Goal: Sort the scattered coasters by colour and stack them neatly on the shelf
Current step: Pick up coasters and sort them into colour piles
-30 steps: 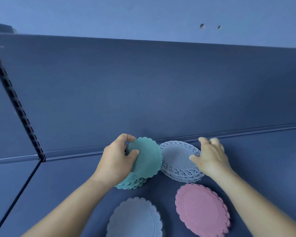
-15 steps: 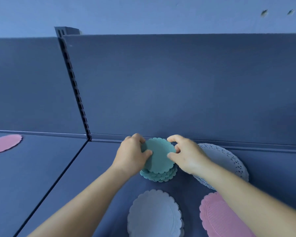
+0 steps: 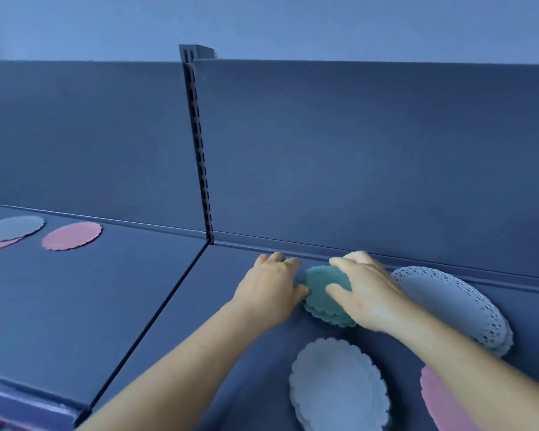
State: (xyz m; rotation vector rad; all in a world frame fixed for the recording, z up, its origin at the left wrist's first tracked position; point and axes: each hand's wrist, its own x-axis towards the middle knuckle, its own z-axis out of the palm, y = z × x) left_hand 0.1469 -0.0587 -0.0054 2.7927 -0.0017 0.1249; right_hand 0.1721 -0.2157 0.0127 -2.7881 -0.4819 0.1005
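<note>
A stack of teal scalloped coasters [image 3: 319,290] lies on the dark blue shelf [image 3: 106,300] near its back wall. My left hand [image 3: 269,290] cups the stack's left edge. My right hand [image 3: 367,293] rests on its top and right side. Right of it lies a stack of white lacy coasters [image 3: 448,303]. A stack of pale grey coasters [image 3: 336,387] sits nearer to me, and a pink coaster [image 3: 442,402] shows at the lower right, partly under my right forearm. On the left shelf section lie a pink coaster [image 3: 72,236] and an overlapping grey coaster [image 3: 16,227].
A slotted upright post [image 3: 199,150] splits the back wall, and a seam [image 3: 156,318] divides the shelf into left and right sections. The shelf's front edge [image 3: 19,399] runs along the lower left.
The teal coaster held up by my left hand has come down onto the teal stack. My right hand moved from the lacy stack onto the teal one. The view swung left.
</note>
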